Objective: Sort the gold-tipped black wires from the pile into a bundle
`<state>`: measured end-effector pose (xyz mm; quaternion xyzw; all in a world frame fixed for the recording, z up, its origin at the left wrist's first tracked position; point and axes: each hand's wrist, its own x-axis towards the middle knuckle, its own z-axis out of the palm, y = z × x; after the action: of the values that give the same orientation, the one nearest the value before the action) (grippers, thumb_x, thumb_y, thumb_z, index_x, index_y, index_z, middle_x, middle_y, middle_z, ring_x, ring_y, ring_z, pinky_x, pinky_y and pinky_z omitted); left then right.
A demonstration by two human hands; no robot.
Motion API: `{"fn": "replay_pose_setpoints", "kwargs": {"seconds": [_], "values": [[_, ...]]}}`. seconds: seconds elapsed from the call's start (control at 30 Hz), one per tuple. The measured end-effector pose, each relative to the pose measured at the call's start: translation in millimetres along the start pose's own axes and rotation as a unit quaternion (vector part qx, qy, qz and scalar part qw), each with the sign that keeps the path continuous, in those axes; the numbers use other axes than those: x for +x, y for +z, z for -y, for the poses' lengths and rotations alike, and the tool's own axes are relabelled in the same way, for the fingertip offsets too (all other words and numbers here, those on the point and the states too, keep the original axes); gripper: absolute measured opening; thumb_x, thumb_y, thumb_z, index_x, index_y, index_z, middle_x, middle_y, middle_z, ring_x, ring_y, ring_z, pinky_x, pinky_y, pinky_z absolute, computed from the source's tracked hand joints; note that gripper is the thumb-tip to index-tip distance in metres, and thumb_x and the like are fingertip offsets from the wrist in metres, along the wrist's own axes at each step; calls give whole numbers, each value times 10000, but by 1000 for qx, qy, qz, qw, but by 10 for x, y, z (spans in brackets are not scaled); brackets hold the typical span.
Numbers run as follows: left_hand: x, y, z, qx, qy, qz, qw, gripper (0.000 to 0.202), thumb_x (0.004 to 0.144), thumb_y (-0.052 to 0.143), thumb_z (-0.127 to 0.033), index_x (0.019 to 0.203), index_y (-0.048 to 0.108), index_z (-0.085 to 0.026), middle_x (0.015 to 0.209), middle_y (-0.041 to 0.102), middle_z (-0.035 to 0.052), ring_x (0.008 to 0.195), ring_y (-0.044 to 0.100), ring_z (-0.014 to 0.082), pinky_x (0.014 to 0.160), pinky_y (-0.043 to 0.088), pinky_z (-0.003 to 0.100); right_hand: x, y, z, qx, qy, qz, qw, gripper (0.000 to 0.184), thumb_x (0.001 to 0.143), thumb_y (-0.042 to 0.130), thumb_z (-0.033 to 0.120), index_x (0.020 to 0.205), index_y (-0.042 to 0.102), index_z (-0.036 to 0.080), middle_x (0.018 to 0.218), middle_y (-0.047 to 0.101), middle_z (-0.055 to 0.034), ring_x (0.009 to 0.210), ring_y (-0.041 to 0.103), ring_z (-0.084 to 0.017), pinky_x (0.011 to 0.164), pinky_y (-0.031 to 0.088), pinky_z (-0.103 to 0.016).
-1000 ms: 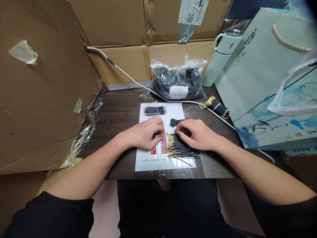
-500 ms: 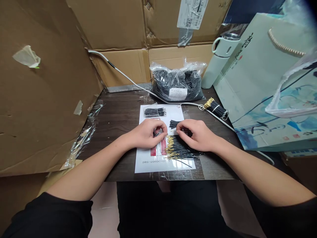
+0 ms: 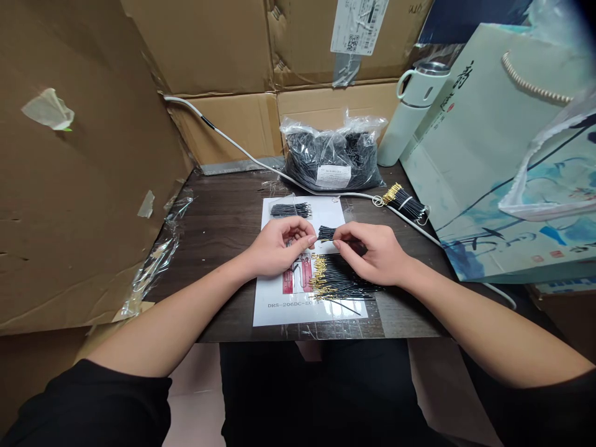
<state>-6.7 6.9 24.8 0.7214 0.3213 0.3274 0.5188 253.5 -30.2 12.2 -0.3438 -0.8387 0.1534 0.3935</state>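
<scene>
- Your right hand (image 3: 370, 251) pinched what looked like a thin wire (image 3: 326, 240) in a thumb-and-finger grip, above the upper edge of the wire pile (image 3: 342, 276)
- Your left hand (image 3: 286, 245) faced it, thumb and index fingertip close together; I couldn't tell whether that grip held anything
- So fine a strand probably asked for light pressure, a pinch near its end and fingertips kept level with each other
- It likely paid to keep your right wrist clear of the loose pile, which lay partly on the paper (image 3: 279, 315) and partly on the surface (image 3: 223, 211)
- A small clear container (image 3: 282, 202) on the paper held short black pieces
- Behind it, a plastic bag (image 3: 372, 127) bulged with black pieces
- The flask (image 3: 405, 124) and paper bag (image 3: 465, 143) hid their contents from you
</scene>
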Motion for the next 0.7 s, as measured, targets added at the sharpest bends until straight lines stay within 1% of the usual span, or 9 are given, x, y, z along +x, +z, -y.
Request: {"fn": "replay_pose_setpoints", "kwargs": {"seconds": [0.27,0.47,0.6,0.7], "values": [[-12,20,-7,14,0,-1,1000,186,982,741,-323,970,704,-141,875,729,60,775,641,137,743,526,280,5,-12,-4,-6,0,7,1000,41,1045,633,172,1049,669,190,793,657,9,629,551,-119,622,449,-280],[-15,46,0,15,-10,-25,1000,208,971,769,-345,974,731,-141,893,754,66,782,656,139,750,540,283,14,-3,-9,-2,-10,15,1000,48,1050,629,177,1045,677,181,819,682,0,639,560,-119,631,453,-283],[-40,100,19,23,-3,-44,999,180,955,795,-323,976,770,-146,920,767,65,820,668,147,786,548,291,17,3,9,-4,-26,8,1000,61,1059,633,180,1054,694,177,847,706,-10,657,578,-123,646,466,-288],[-56,143,26,23,3,-52,998,152,943,808,-300,987,789,-156,953,779,62,857,684,155,818,557,301,21,4,34,0,-22,14,1000,68,1065,631,178,1065,699,174,875,728,-17,666,598,-123,649,474,-287]]}}
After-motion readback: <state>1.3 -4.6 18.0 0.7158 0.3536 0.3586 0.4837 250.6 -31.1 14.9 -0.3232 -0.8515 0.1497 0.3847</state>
